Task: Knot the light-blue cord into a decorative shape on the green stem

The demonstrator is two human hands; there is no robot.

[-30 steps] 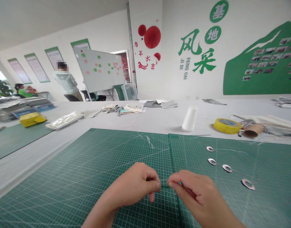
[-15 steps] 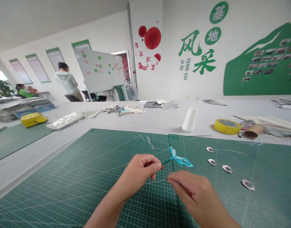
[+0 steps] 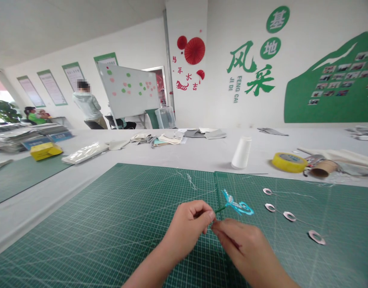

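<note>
Since the earlier frame both hands have drawn together and shifted slightly right, and the turquoise ornament (image 3: 236, 205) now lies lower, pointing right rather than standing up. Left hand (image 3: 188, 230): thumb and forefinger are pinched together on the near end of the thin green stem (image 3: 220, 209) that carries the ornament. Right hand (image 3: 242, 250): fingers are closed to a pinch just beside the left fingertips; whether they clamp the stem itself or a fine thread cannot be told. Both hands hover over the green cutting mat (image 3: 112, 224), near the seam where a second mat (image 3: 337, 224) joins it on the right. The ornament projects from the pinch toward the far right, just above the mat.

Right of the ornament, four small silver loops (image 3: 289, 216) lie on the mat in a loose line running toward the near right. Loose white threads (image 3: 190, 180) lie on the mat farther back. Beyond the mats, on the grey desk (image 3: 172, 154), stand a white thread cone (image 3: 241, 153), a yellow tape roll (image 3: 289, 162) and a brown cardboard tube (image 3: 322, 169), all well apart from the hands. Folded fabric pieces (image 3: 166, 138) lie at the far centre; a yellow box (image 3: 46, 151) sits at the far left. A person in a pale top (image 3: 88, 106) stands far off beside a whiteboard (image 3: 128, 90).
</note>
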